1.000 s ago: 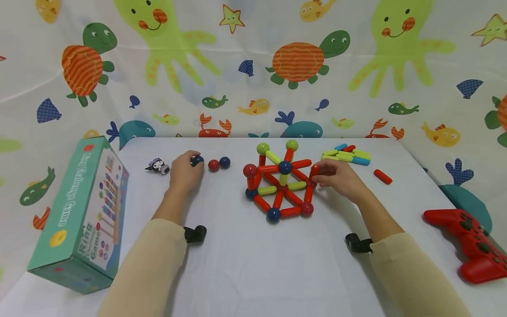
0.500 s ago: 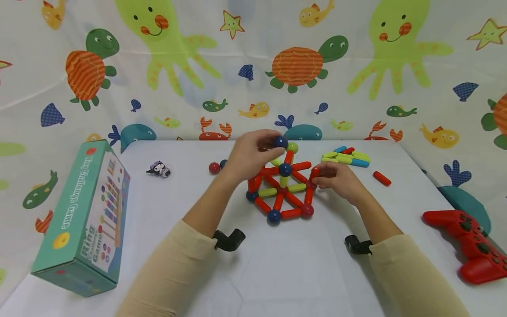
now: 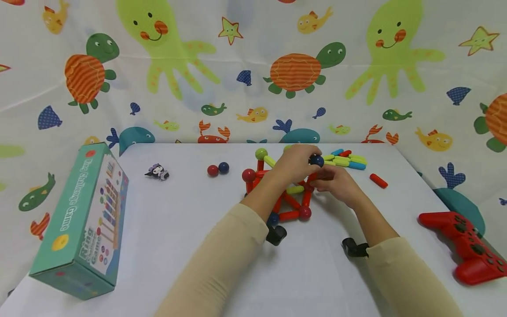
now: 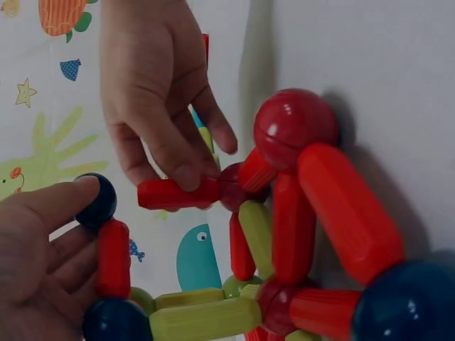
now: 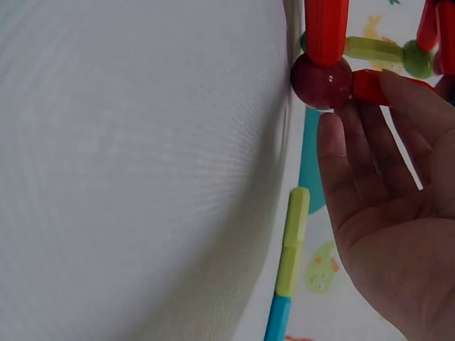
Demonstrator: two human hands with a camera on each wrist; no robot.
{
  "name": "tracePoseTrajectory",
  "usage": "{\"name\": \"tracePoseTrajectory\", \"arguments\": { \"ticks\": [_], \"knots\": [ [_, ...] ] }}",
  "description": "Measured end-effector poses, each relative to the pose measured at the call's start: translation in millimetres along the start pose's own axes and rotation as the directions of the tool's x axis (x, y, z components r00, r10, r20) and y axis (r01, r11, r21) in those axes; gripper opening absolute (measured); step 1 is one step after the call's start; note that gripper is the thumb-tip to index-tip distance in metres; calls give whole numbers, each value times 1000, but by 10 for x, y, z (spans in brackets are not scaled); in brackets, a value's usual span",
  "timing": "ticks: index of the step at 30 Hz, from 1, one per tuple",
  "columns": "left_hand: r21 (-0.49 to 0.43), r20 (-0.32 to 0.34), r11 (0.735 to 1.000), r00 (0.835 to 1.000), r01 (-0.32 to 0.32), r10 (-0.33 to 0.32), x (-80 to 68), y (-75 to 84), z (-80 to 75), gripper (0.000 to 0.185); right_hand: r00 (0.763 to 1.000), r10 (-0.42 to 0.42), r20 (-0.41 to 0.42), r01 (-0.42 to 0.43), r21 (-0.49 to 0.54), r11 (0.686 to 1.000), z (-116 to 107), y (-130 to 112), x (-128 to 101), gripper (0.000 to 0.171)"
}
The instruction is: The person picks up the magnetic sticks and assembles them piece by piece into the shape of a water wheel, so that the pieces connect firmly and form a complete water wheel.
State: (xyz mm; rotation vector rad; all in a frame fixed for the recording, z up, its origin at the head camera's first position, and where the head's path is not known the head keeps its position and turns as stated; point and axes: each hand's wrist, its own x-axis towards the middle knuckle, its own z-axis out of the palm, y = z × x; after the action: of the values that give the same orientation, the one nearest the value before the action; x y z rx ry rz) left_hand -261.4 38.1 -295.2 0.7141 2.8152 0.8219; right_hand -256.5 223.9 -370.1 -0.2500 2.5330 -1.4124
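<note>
Hands at a rod-and-ball frame on a white table (image 3: 198, 264), the left hand holding a dark blue ball.

Nearest, both sleeved forearms reach in from 6 o'clock. The left hand (image 3: 295, 164) pinches the dark blue ball (image 3: 316, 160) between thumb and fingertips, over the frame (image 3: 277, 189). The right hand (image 3: 336, 182), at 3 o'clock of the frame, pinches a red rod (image 4: 174, 193); that rod lies roughly level, its free end just below the ball. The left hand is nearer the ball's seat. Farther back lie loose rods (image 3: 348, 159) at 1 o'clock and two spare balls (image 3: 218, 169) at 10 o'clock. The left forearm hides much of the frame's middle.
</note>
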Motion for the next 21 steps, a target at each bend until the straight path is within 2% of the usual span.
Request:
{"name": "tracePoseTrajectory", "arguments": {
  "ticks": [10,21],
  "knots": [
    [154,22,988,999,-31,28,4,-16,52,44,1000,6,-8,-6,-17,1000,6,-10,4,45],
    [133,41,990,998,-50,45,-28,-31,73,47,1000,29,-2,-29,18,999,15,26,-5,47]
  ]
}}
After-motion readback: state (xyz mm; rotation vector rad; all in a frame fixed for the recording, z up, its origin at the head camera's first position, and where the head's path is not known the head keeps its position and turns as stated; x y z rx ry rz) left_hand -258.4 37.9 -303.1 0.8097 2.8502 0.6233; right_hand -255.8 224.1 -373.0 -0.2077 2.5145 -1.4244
